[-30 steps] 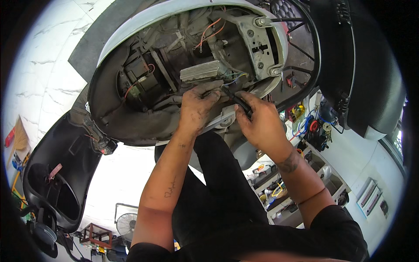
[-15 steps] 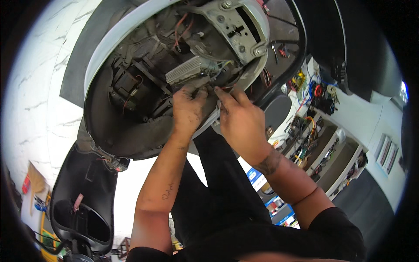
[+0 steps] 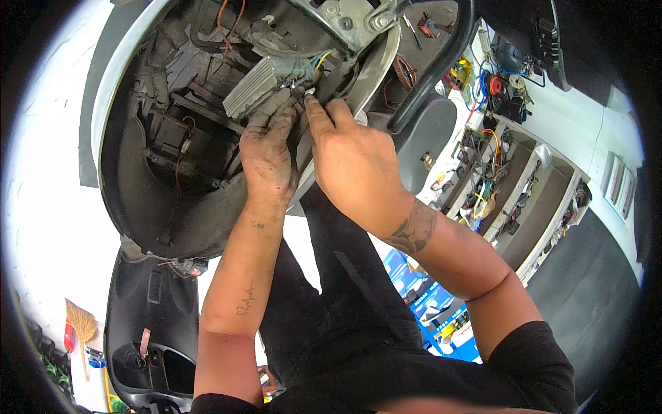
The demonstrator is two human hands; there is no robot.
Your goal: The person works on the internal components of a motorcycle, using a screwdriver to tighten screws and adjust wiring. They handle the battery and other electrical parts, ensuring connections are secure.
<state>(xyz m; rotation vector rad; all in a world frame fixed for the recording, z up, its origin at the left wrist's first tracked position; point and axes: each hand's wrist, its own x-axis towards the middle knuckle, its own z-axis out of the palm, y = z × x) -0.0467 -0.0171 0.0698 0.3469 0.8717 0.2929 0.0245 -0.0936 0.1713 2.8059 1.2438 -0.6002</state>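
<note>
Inside the open dark cavity of a scooter body lies a grey finned metal box, tilted, with yellow and blue wires at its right end. My left hand, dirty at the fingers, is closed in a pinch beside the box's lower right end. My right hand faces it, with the index finger reaching toward the same spot and the other fingers curled. The fingertips of both hands nearly meet at small metal parts by the wire end. Whatever they grip there is too small and covered to name.
A black seat part hangs or stands at lower left, near a broom. A thick black bar curves past my right hand. Farther right stand shelves with cables and tools. An orange-red wire loops inside the cavity.
The view has shifted, so the scooter body and finned box appear farther left and higher. Both hands stay together at the box's wire end; the yellow and blue wires show more plainly.
</note>
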